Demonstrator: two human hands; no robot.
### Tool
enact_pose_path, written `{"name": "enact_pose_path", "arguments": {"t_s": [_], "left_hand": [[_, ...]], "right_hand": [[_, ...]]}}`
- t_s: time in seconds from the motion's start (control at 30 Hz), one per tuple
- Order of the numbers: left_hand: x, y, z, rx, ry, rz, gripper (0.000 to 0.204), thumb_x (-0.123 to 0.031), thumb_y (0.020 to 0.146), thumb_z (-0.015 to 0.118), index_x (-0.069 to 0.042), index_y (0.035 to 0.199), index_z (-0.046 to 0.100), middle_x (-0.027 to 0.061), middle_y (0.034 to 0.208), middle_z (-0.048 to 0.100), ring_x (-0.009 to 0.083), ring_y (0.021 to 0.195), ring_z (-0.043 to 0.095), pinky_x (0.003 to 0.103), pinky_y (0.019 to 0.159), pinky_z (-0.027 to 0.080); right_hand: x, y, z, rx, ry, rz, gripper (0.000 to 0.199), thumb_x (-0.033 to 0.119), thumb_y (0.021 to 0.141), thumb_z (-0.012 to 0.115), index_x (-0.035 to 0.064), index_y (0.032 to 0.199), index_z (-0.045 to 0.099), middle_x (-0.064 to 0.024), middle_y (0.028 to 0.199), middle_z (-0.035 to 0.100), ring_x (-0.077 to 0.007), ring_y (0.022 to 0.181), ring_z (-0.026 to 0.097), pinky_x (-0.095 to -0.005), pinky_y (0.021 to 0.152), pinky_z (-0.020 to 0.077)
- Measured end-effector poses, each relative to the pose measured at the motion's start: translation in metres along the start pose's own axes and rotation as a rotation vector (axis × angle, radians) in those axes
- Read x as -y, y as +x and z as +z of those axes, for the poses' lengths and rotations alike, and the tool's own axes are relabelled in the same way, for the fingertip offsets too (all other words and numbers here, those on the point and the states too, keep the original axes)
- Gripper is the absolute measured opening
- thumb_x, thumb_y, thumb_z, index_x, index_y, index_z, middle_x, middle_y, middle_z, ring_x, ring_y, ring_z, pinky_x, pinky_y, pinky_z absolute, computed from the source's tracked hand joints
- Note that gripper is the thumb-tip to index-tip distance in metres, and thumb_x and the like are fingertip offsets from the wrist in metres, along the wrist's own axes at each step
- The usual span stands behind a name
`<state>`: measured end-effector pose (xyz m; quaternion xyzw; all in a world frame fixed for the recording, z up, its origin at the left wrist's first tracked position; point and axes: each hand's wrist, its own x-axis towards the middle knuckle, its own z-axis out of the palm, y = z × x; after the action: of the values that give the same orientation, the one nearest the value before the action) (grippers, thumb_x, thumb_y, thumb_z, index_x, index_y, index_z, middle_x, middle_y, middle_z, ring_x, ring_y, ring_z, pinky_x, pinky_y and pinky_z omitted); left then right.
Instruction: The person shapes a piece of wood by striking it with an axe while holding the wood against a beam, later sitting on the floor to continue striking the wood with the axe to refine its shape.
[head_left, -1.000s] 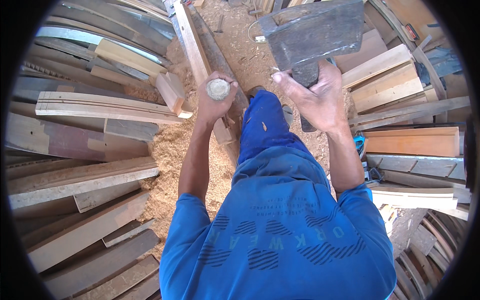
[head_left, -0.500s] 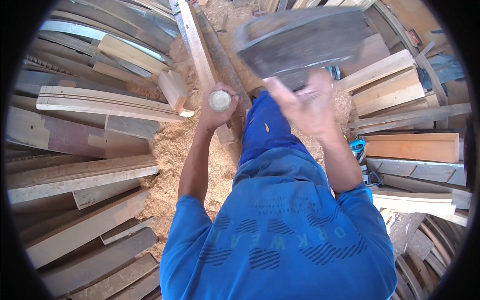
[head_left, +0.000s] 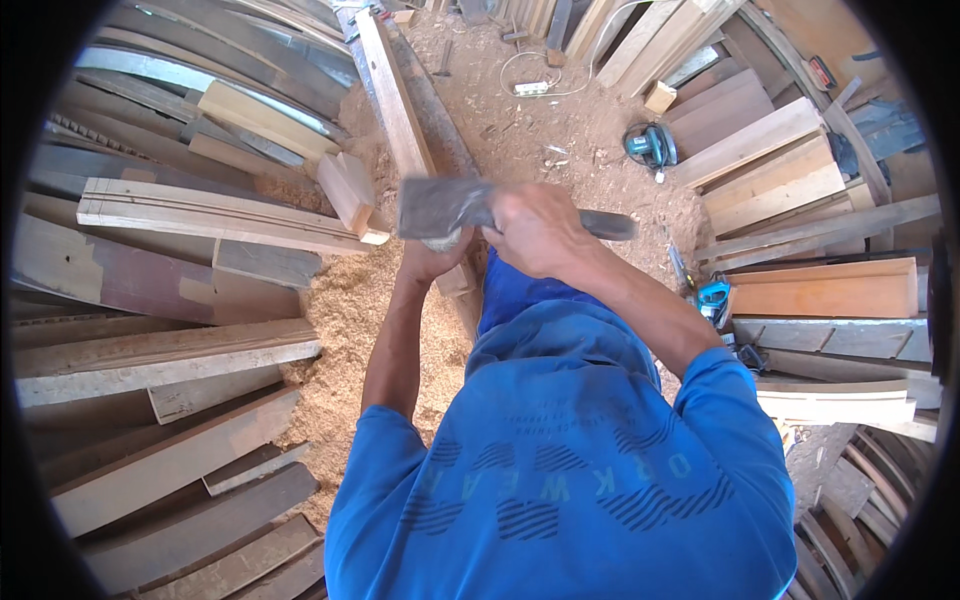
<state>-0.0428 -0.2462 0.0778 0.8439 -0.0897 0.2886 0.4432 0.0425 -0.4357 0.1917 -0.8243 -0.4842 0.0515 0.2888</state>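
My left hand point(head_left: 430, 263) is closed around an upright chisel point(head_left: 443, 243). Only the pale round butt of its handle shows; the blade is hidden below. In my right hand point(head_left: 540, 230) is a dark wooden mallet point(head_left: 428, 207), gripped by its handle, which sticks out to the right. The mallet's head is right over the chisel's butt and partly covers it; whether they touch I cannot tell. Under my left hand runs a long, pale wooden beam point(head_left: 388, 92), lying lengthwise between my legs and away from me.
Wood shavings point(head_left: 345, 330) cover the floor at left. Stacks of boards point(head_left: 190, 360) line the left side, and more planks point(head_left: 770, 150) the right. A teal power tool point(head_left: 650, 147), a blue one point(head_left: 712, 296) and a white power strip point(head_left: 532, 89) lie on the floor.
My right hand has swung the mallet down and to the left, from raised near the view to just over the chisel. My left hand has stayed nearly in place.
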Motion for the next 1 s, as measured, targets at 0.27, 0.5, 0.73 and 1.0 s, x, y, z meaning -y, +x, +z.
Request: {"name": "enact_pose_path", "arguments": {"t_s": [0.27, 0.5, 0.73, 1.0], "left_hand": [[0.004, 0.016, 0.032, -0.430, -0.177, -0.356, 0.044, -0.006, 0.073, 0.079, 0.001, 0.115, 0.066, 0.0117, 0.109, 0.071, 0.0195, 0.100, 0.067, 0.034, 0.090, 0.052], [0.000, -0.002, -0.002, -0.278, -0.259, -0.298, 0.034, -0.006, 0.078, 0.076, -0.001, 0.109, 0.064, 0.0071, 0.096, 0.070, 0.0120, 0.090, 0.067, 0.028, 0.079, 0.053], [0.008, -0.032, -0.010, -0.084, -0.466, -0.464, 0.029, -0.002, 0.082, 0.070, 0.001, 0.108, 0.061, 0.0077, 0.083, 0.065, 0.0146, 0.070, 0.067, 0.030, 0.063, 0.055], [0.001, -0.048, -0.002, -0.136, -0.426, -0.345, 0.029, -0.005, 0.082, 0.073, 0.002, 0.108, 0.065, 0.0096, 0.092, 0.071, 0.0140, 0.079, 0.068, 0.029, 0.069, 0.056]], "right_hand": [[0.008, -0.015, -0.002, -0.062, 0.425, 0.050, 0.042, 0.019, 0.083, 0.072, -0.0014, 0.119, 0.062, -0.0221, 0.079, 0.070, -0.0411, 0.078, 0.069, -0.0468, 0.071, 0.0522], [0.019, -0.018, -0.036, -0.211, 0.641, 0.045, 0.035, 0.018, 0.084, 0.074, 0.0007, 0.113, 0.066, -0.0214, 0.089, 0.070, -0.0378, 0.083, 0.069, -0.0404, 0.076, 0.0544], [0.012, -0.002, -0.011, -0.354, 0.250, -0.197, 0.031, 0.019, 0.082, 0.072, 0.0010, 0.106, 0.067, -0.0216, 0.088, 0.071, -0.0382, 0.083, 0.070, -0.0465, 0.072, 0.0551], [0.028, 0.003, -0.022, -0.003, 0.159, 0.040, 0.039, 0.016, 0.077, 0.076, 0.0049, 0.112, 0.064, -0.0193, 0.079, 0.069, -0.0395, 0.078, 0.069, -0.0505, 0.068, 0.0532]]}}
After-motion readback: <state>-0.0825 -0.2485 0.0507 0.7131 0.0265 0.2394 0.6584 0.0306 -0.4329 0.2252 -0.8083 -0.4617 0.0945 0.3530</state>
